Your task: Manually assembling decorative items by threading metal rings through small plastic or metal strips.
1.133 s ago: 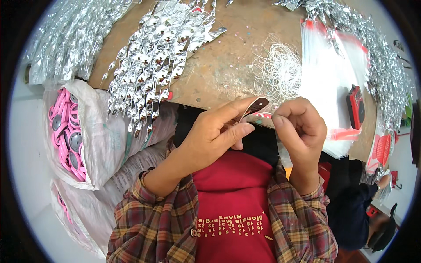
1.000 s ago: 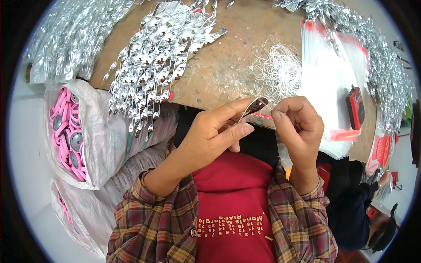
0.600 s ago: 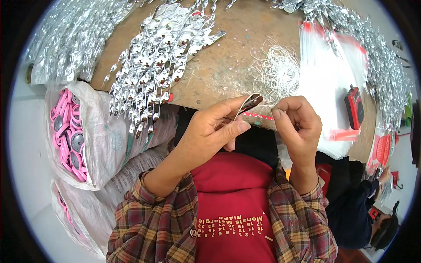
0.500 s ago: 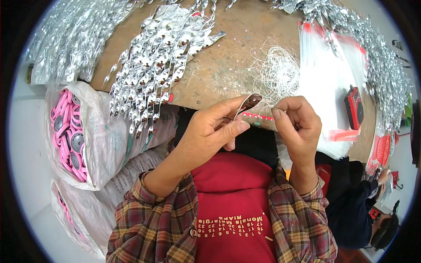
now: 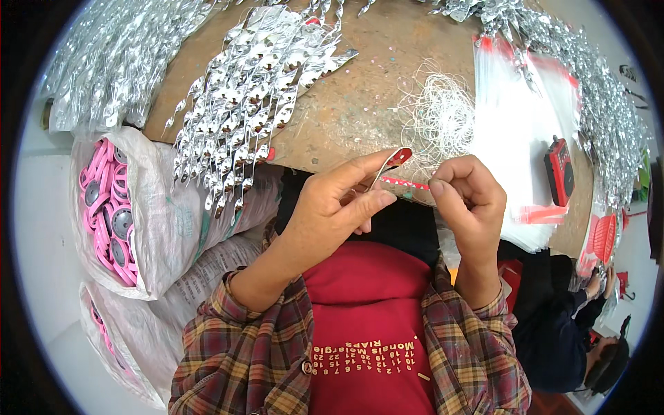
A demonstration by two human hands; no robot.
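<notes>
My left hand [image 5: 339, 207] pinches a small shiny strip with a red reflecting end [image 5: 394, 160] between thumb and fingers, just above the near edge of the brown table [image 5: 360, 104]. My right hand [image 5: 465, 197] is closed close beside it, fingertips pinched together as if on a fine white thread, which is too thin to make out. Behind the hands lies a tangle of white thread [image 5: 437, 114].
Heaps of twisted silver spiral strips [image 5: 256, 104] cover the table's left and far right [image 5: 609, 117]. Clear plastic bags with red edges [image 5: 515, 117] and a small red device [image 5: 559, 171] lie right. White sacks of pink rings [image 5: 114, 214] stand left. Another person [image 5: 574, 332] sits at lower right.
Both hands have stayed almost in place; the strip's tip has tilted slightly and the right fingers have shifted a little nearer to it.
</notes>
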